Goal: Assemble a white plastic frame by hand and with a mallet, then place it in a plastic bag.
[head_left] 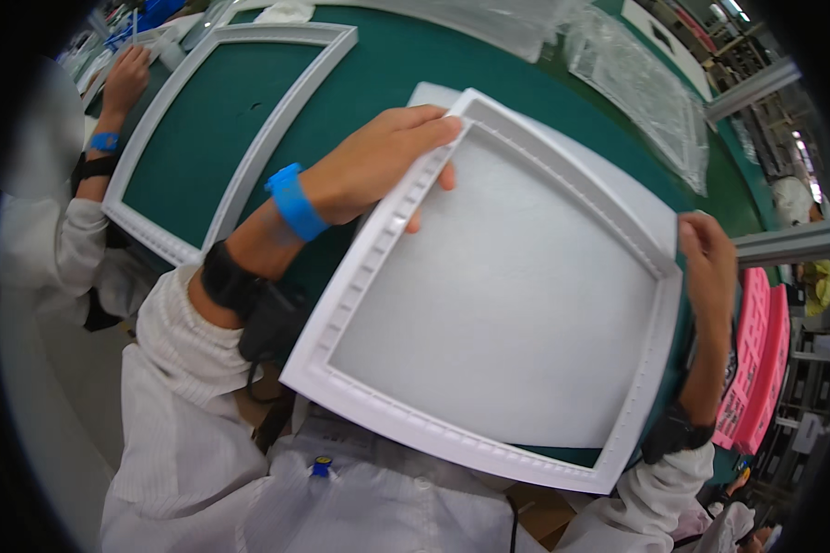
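A white plastic frame point(387, 403), roughly rectangular with ribbed inner edges, is tilted in front of me. My left hand point(387, 157) is closed round its upper left side, thumb on top and fingertips showing inside the opening. Behind the frame lies a pale white sheet point(498, 295), which fills most of the opening and juts out past the frame's upper edge. My right hand point(708, 267) is at the right, its fingers bent at the sheet's corner beside the frame; part of its grip is hidden.
A second white frame point(290, 115) lies on the green table point(378, 69) to the left, near a co-worker's hand point(126, 78). Clear plastic bags point(632, 88) lie at the far side. Pink parts point(756, 359) stand at the right, near a metal post point(788, 241).
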Demonstrator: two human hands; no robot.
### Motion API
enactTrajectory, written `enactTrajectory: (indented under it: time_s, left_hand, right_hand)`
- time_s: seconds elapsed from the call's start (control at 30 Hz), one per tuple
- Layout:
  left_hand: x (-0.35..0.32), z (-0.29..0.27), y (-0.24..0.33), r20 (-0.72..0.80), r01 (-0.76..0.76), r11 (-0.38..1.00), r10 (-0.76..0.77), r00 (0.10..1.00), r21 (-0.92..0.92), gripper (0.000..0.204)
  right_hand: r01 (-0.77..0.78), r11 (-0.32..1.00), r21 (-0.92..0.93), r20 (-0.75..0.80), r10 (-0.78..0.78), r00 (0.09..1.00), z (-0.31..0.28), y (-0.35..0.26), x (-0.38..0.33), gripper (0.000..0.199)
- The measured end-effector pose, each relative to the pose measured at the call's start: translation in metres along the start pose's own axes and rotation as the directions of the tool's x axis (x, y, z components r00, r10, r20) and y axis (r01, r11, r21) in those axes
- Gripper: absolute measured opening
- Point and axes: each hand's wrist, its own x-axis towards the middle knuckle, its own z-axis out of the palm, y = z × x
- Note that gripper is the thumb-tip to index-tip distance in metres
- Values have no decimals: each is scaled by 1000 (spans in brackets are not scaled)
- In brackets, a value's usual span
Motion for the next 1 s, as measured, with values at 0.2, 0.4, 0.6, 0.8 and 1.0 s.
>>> enactTrajectory:
  time_s: [0.2, 0.4, 0.6, 0.8, 1.0]
  left_hand:
    - [3, 4, -4, -40, -66, 998, 65, 997, -17, 50]
    - [2, 0, 3, -53, -185, 983, 185, 981, 20, 51]
    - [4, -26, 3, -12, -539, 842, 539, 842, 10, 41]
    - [-16, -44, 27, 9, -751, 635, 765, 644, -179, 51]
    - [-30, -36, 38, 2, -844, 515, 854, 521, -147, 74]
  right_hand:
    - [-414, 907, 73, 172, 397, 901, -35, -19, -54, 26]
    - [-559, 787, 262, 308, 481, 821, -36, -33, -84, 35]
    - [-396, 773, 497, 302, 273, 913, -33, -48, -99, 38]
    - [-49, 883, 468, -114, 115, 987, -39, -73, -100, 40]
    - [104, 833, 543, -164, -16, 986, -31, -64, -101, 45]
